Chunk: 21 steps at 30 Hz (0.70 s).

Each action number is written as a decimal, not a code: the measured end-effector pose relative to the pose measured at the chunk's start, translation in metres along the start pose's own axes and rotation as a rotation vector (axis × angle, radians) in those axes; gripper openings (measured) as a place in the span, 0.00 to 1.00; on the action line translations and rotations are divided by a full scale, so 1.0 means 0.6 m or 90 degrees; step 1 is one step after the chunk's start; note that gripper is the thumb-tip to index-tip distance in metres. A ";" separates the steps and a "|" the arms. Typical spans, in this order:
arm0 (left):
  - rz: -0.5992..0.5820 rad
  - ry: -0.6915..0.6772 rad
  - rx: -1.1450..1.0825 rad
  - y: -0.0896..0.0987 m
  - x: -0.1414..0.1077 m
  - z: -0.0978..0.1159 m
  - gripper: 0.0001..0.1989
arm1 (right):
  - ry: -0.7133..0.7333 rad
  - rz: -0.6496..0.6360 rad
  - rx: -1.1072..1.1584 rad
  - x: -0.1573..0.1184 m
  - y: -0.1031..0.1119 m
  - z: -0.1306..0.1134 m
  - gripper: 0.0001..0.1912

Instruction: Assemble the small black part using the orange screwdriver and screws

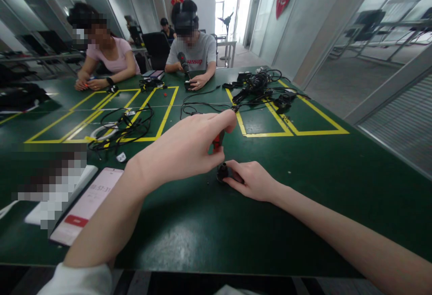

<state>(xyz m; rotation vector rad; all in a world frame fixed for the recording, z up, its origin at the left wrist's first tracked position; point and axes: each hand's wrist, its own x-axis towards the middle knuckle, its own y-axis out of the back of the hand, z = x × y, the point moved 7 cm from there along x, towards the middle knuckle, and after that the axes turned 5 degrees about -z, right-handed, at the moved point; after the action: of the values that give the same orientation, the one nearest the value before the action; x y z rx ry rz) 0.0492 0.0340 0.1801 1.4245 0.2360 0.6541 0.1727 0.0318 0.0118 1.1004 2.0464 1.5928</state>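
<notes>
My left hand point(189, 144) is closed round the red-and-black handle of what looks like a screwdriver point(218, 141), held upright; most of it is hidden by the fingers. Directly below it, a small black round part point(222, 171) rests on the green table, with an opening on its top. Thumb and fingers of my right hand point(251, 180) pinch this part from the right. Whether the tool touches the part, I cannot make out.
A phone point(89, 200) lies at the left. Looped black cables point(135, 121) and a cable heap point(256, 85) lie farther back. Yellow tape point(270, 134) marks the table point(189, 241). Opposite, one person point(194, 54) holds a power tool; another person point(110, 58) sits left.
</notes>
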 end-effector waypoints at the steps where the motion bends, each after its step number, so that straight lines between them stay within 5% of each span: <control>1: 0.006 0.012 0.002 0.003 -0.001 -0.004 0.10 | 0.000 -0.001 0.004 0.000 0.000 0.000 0.09; 14: 0.032 0.067 0.093 0.000 0.005 -0.021 0.08 | 0.000 -0.006 0.015 -0.001 0.000 0.000 0.10; 21: -0.011 -0.014 -0.007 -0.003 -0.001 -0.005 0.06 | 0.005 -0.001 -0.002 -0.001 0.002 -0.001 0.10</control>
<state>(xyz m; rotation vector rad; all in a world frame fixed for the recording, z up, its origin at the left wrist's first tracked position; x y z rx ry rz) 0.0479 0.0363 0.1779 1.4173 0.2266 0.6244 0.1728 0.0309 0.0128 1.0924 2.0491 1.6009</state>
